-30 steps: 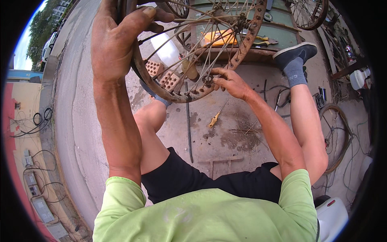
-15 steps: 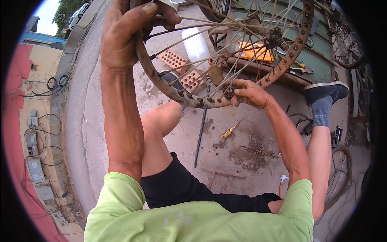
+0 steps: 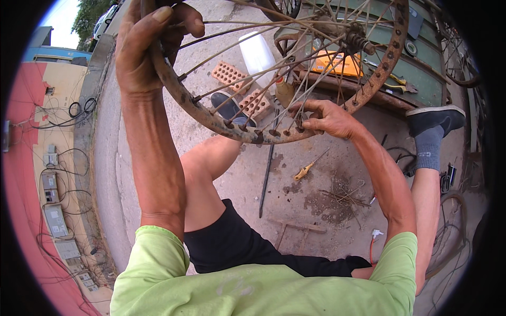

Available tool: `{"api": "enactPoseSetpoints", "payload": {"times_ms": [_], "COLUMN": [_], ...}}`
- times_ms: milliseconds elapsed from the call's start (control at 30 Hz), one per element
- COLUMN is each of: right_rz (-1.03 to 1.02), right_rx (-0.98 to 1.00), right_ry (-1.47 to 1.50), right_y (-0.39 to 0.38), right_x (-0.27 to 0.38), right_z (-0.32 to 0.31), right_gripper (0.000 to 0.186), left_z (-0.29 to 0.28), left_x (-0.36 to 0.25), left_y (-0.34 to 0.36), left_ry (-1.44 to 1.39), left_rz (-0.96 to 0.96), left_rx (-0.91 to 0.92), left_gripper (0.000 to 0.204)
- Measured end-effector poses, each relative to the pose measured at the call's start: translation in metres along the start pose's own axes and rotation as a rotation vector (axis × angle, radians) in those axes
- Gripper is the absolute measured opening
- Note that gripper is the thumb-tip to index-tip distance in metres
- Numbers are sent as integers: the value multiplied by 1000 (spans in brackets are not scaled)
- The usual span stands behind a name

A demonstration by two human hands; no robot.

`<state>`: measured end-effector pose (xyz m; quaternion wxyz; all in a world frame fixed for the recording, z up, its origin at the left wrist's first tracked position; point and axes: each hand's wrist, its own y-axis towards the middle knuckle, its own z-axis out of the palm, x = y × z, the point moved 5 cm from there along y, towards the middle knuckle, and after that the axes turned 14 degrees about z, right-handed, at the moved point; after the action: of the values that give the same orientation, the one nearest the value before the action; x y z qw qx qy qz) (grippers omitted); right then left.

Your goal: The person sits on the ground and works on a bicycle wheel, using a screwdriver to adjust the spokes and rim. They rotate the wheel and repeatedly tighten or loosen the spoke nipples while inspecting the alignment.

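A rusty spoked wheel is raised before me, its rim (image 3: pixel 210 120) curving across the upper half of the head view. My left hand (image 3: pixel 145 55) grips the rim's left side, thumb and fingers wrapped round it. At the near lower part of the rim, my right hand (image 3: pixel 331 120) has thumb and fingers pinched on a spoke close to where it meets the rim. The spokes run up to a rusty hub (image 3: pixel 358 42) at the upper right. The wheel's top edge lies outside the view.
On the ground are a yellow-handled screwdriver (image 3: pixel 304 171), loose spokes (image 3: pixel 345 197), a dark bar (image 3: pixel 266 179) and perforated bricks (image 3: pixel 230 75). Beyond the wheel stand a white plastic container (image 3: pixel 256 52) and a green bench (image 3: pixel 421 68) bearing an orange box (image 3: pixel 337 63) and pliers (image 3: pixel 401 86).
The wheel and my left hand have shifted a little to the left. My right hand stays near the lower rim, its fingers slightly repositioned at the spoke.
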<state>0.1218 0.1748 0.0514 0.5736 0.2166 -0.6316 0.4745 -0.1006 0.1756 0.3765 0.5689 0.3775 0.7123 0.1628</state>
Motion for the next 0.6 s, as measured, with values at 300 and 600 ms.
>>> {"api": "enactPoseSetpoints", "payload": {"times_ms": [300, 600], "right_rz": [98, 81], "right_rx": [213, 177], "right_ry": [276, 209], "right_y": [-7, -2], "right_x": [-3, -13], "right_z": [-1, -2], "right_gripper": [54, 55], "left_z": [20, -1], "left_x": [-3, 2], "left_y": [9, 1], "left_ry": [-140, 23], "left_rz": [22, -8], "left_rx": [-166, 34], "left_gripper": [73, 66]}}
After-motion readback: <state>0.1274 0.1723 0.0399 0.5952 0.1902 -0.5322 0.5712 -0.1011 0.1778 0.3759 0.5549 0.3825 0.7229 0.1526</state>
